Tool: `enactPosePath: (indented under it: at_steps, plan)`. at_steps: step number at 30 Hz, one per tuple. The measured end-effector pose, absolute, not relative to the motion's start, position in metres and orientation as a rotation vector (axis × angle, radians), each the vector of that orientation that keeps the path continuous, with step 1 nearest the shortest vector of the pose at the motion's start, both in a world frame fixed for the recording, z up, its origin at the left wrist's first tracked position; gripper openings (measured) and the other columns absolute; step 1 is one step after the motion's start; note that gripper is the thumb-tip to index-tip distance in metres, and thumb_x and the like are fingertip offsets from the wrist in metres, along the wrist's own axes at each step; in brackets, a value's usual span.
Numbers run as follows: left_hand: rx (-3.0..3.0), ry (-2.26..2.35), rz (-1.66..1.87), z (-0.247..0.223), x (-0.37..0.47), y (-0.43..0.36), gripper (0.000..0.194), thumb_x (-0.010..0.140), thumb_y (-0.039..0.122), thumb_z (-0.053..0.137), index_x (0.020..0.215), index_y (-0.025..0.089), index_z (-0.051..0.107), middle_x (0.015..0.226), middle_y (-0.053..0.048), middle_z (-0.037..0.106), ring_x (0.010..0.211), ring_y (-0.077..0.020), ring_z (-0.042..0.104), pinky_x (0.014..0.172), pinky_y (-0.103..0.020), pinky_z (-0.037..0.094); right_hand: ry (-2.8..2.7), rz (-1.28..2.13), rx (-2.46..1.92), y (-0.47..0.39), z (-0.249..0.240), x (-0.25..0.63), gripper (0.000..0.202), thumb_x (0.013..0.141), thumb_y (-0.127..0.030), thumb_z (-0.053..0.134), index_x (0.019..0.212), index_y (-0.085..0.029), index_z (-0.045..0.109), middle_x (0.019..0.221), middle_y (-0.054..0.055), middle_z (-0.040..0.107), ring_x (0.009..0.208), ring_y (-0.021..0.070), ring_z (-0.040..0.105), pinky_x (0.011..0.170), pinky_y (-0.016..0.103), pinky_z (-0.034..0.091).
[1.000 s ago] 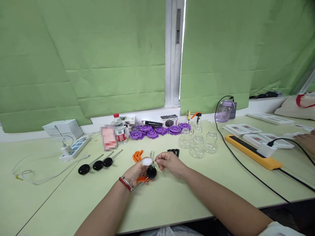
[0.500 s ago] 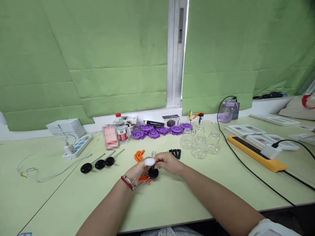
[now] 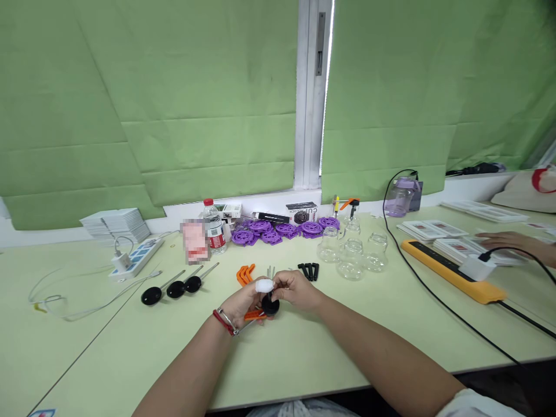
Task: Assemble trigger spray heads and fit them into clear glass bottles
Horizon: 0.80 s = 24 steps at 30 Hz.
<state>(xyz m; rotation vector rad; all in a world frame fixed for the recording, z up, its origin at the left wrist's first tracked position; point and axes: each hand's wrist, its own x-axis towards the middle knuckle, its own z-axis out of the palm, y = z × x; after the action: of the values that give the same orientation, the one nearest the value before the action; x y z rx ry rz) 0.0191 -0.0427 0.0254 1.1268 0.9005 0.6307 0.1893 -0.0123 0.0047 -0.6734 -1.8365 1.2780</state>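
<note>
My left hand is closed round an assembly with a black round part and an orange part, and a thin metal rod runs from it toward my wrist. A white piece sits at the top by the left fingertips; whether it is part of the assembly I cannot tell. My right hand pinches at the black part just below the white piece. Orange parts lie behind my left hand, with thin metal pins beside them. Short black parts lie behind my right hand.
Three black discs with rods lie left. Purple parts and a red-capped bottle stand behind. Clear containers and a yellow power strip are right. Another person's hand rests over white frames.
Another person's hand has come in at the right edge, over the white frames. My right fingers have shifted slightly down onto the black part; my left hand has hardly moved.
</note>
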Motion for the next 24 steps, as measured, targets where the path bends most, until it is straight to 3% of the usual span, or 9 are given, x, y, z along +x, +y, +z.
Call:
enactPosePath:
  at_steps: [6,17,24]
  plan:
    - [1.105,0.936,0.632,0.0244,0.0187,-0.0416,0.04,0.071,0.047,0.055,0.101,0.021,0.05,0.071,-0.003,0.058,0.057,-0.0182,0.059,0.038,-0.021,0.033,-1.886,1.118,-0.691,-0.016,0.0082,0.1896,0.005,0.066,-0.021,0.07,0.068,-0.019,0.067,0.069,-0.001,0.058,0.067,0.0133,0.054,0.066,0.025,0.042]
    - [1.09,0.931,0.625,0.023,0.0184,-0.0389,0.046,0.071,0.048,0.053,0.109,0.021,0.048,0.071,-0.004,0.059,0.058,-0.0197,0.061,0.038,-0.022,0.036,-1.851,1.015,-0.724,-0.0175,0.0032,0.1875,0.019,0.057,-0.025,0.078,0.064,-0.017,0.062,0.064,-0.003,0.054,0.061,0.0113,0.047,0.059,0.023,0.039]
    - [1.092,0.91,0.614,0.018,0.0163,-0.0357,0.037,0.073,0.046,0.051,0.098,0.02,0.05,0.071,-0.005,0.06,0.061,-0.0221,0.062,0.04,-0.022,0.037,-1.908,0.98,-0.693,-0.021,0.005,0.1924,0.009,0.066,-0.015,0.071,0.073,-0.018,0.067,0.07,-0.001,0.057,0.066,0.0121,0.052,0.064,0.024,0.041]
